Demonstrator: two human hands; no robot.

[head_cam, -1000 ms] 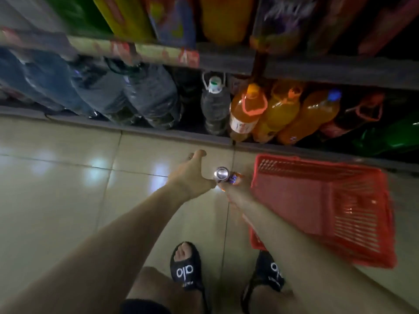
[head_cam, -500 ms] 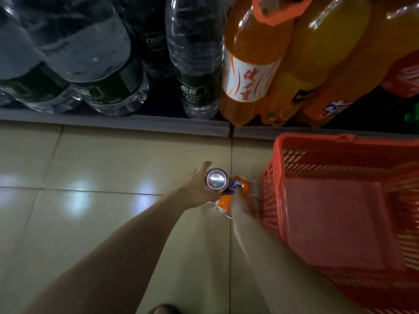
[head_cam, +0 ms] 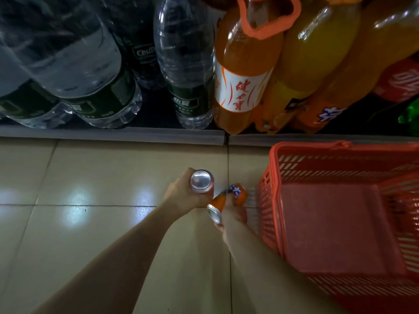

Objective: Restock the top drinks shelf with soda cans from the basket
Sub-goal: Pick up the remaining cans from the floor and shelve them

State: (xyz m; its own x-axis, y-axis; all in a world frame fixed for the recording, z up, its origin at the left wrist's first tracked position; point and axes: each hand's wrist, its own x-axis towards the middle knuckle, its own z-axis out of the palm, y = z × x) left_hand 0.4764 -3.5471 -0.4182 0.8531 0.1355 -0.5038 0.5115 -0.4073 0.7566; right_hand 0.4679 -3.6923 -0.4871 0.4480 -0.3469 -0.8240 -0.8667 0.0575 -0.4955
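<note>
Soda cans sitting in both hands above the tiled floor [head_cam: 90,223], left hand [head_cam: 181,193] gripping an upright pinkish can [head_cam: 201,182], right hand [head_cam: 231,214] wrapping a tilted orange can [head_cam: 226,200], red basket [head_cam: 272,200] lying just beside, bottom shelf [head_cam: 113,135] showing a "Cestbon" water bottle [head_cam: 142,53] and a white-labelled orange soda bottle [head_cam: 242,64].

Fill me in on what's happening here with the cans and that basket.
A person stands over the tiled floor in front of a bottom shelf of water and orange soda bottles. The left hand grips an upright can, silver top toward the camera. The right hand holds an orange soda can tilted on its side. The red basket sits on the floor to the right, and no cans show inside it. Neither can is on a shelf yet.
</note>
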